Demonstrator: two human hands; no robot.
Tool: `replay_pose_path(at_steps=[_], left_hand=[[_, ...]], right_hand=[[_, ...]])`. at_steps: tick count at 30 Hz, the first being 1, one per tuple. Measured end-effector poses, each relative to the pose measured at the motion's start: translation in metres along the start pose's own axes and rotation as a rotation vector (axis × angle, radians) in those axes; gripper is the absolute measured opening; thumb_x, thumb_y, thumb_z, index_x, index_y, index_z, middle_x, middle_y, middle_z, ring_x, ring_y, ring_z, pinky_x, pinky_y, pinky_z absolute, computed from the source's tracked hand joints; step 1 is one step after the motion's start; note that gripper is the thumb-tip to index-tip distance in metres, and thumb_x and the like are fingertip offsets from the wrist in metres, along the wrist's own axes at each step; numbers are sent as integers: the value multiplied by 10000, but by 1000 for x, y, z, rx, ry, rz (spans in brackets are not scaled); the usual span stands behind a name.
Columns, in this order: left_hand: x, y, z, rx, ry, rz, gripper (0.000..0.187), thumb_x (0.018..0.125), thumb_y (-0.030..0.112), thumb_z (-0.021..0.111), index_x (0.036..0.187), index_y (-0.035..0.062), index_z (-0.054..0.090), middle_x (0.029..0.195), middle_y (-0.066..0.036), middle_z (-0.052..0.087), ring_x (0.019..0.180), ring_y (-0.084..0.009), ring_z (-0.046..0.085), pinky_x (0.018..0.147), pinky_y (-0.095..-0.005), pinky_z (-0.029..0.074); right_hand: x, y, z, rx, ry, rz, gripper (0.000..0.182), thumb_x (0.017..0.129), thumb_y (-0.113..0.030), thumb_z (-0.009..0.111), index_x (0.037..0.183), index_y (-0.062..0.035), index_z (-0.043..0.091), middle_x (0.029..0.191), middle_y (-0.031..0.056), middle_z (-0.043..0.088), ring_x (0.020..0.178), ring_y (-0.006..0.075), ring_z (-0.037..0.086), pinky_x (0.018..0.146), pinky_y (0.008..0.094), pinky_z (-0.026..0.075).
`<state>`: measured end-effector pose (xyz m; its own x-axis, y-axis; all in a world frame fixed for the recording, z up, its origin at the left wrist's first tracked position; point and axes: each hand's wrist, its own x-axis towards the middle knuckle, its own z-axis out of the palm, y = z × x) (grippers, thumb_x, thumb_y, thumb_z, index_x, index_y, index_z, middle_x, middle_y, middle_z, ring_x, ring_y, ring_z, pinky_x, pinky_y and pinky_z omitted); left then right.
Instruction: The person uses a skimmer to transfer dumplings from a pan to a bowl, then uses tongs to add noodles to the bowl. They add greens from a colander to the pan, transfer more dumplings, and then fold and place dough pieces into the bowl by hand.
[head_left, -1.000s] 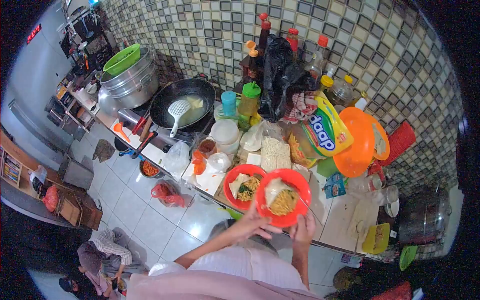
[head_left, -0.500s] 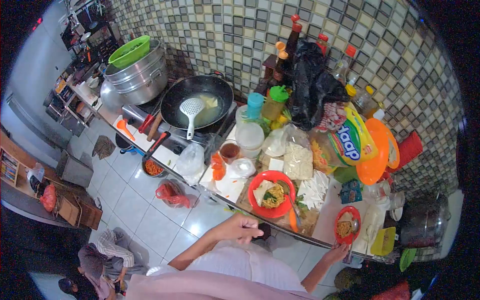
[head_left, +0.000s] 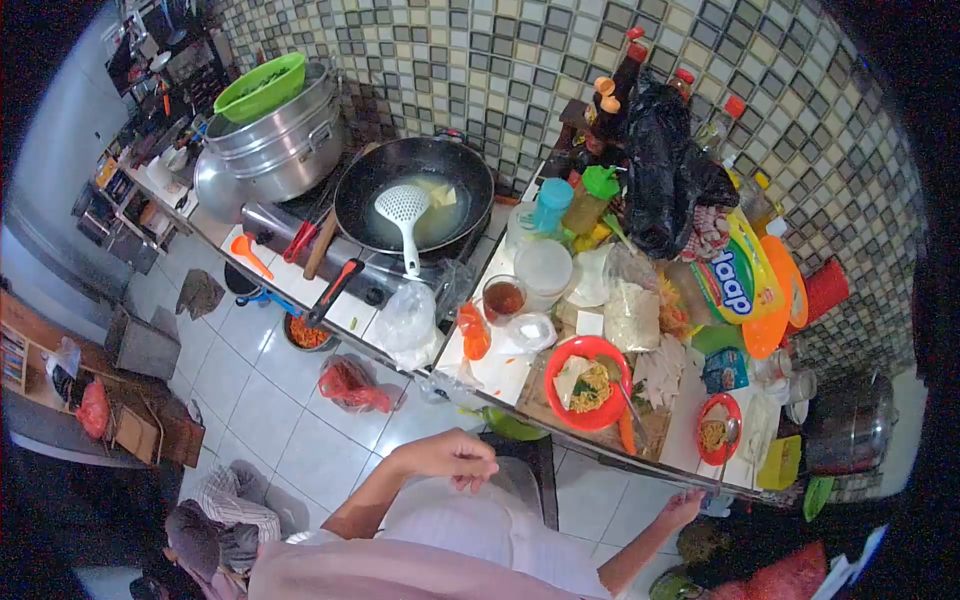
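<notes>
My left hand (head_left: 446, 458) is in front of my body with its fingers curled loosely together, and nothing shows in them. To the right, below the counter edge, my right hand (head_left: 683, 508) is empty with its fingers apart, a little below a small red bowl (head_left: 706, 448). That bowl holds noodles and a spoon. A larger red bowl (head_left: 560, 409) on the counter has noodles, greens and a pale piece in it, with a metal utensil leaning on its right side.
A black wok (head_left: 357, 205) with a white slotted ladle (head_left: 403, 204) sits on the stove, beside a steel steamer (head_left: 285, 150). Bottles, bags, a glass (head_left: 503, 298) and a carrot (head_left: 627, 432) crowd the counter. On the floor, lower left, a person (head_left: 213, 530) sits.
The view has shifted, so the counter appears farther right. My right hand has come away from the small red bowl. My left hand is still curled, now farther from the larger bowl.
</notes>
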<state>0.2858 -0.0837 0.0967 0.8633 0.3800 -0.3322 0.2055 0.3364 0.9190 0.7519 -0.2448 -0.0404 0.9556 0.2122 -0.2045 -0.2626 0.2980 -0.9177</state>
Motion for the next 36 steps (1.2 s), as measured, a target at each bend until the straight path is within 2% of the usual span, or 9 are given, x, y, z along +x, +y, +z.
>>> replay_pose_path(at_steps=[6,13,18,23,25,27,29,31,36], left_hand=[[-33,-35,8,-218,181,84,132,851,112,422,926,48,510,735,-73,616,594,-94,541,549,-210,422],[-72,-81,18,-295,392,80,195,831,47,372,978,59,501,926,-63,596,756,-99,539,663,-222,413],[-131,-117,12,-359,600,4,184,829,58,370,923,38,526,703,-5,513,615,-84,466,566,-214,368],[-203,-101,-13,-466,889,39,158,716,12,409,828,32,518,532,55,350,457,-43,278,428,-202,229],[-222,-107,-32,-502,943,71,146,666,-6,402,759,42,504,497,55,328,418,-45,232,397,-213,192],[-235,-117,-53,-606,1035,75,113,668,-4,395,730,42,478,477,53,311,388,-58,237,378,-219,171],[-245,-116,-75,-632,1032,67,121,649,-10,384,701,48,477,474,46,318,404,-64,268,394,-216,193],[-257,-122,-102,-629,946,91,213,693,-36,346,717,81,522,489,40,364,410,-65,291,386,-212,199],[-312,-149,-183,-585,933,29,211,676,-31,347,729,57,531,485,27,393,416,-67,313,401,-202,220]], right_hand=[[-44,37,-32,39,-68,231,123,823,-155,464,708,-119,436,541,-42,331,427,50,338,364,173,303],[-131,121,3,-39,-300,728,90,805,-151,509,723,-125,536,560,-20,518,420,79,431,351,215,331],[-201,216,-65,-324,-322,1164,86,777,-126,510,705,-90,540,553,16,517,417,117,441,361,240,350],[-327,161,18,-768,-943,1145,92,776,-146,530,755,-59,550,672,48,566,543,116,510,498,240,428],[-366,127,94,-704,-1305,1020,123,802,-163,527,812,-44,554,782,59,583,696,122,541,639,245,442],[-405,73,196,-564,-1892,446,160,832,-181,504,847,-30,556,851,60,587,819,127,538,746,262,426],[-452,-1,291,-463,-2052,472,183,838,-190,507,880,-22,567,864,49,590,893,129,525,816,285,400],[-490,-38,380,-569,-2247,-82,170,835,-177,514,891,-28,575,881,52,591,867,127,539,811,280,409],[-610,-21,640,-230,-1788,-1012,178,769,-168,497,794,-10,576,729,159,586,691,275,590,645,365,452]])
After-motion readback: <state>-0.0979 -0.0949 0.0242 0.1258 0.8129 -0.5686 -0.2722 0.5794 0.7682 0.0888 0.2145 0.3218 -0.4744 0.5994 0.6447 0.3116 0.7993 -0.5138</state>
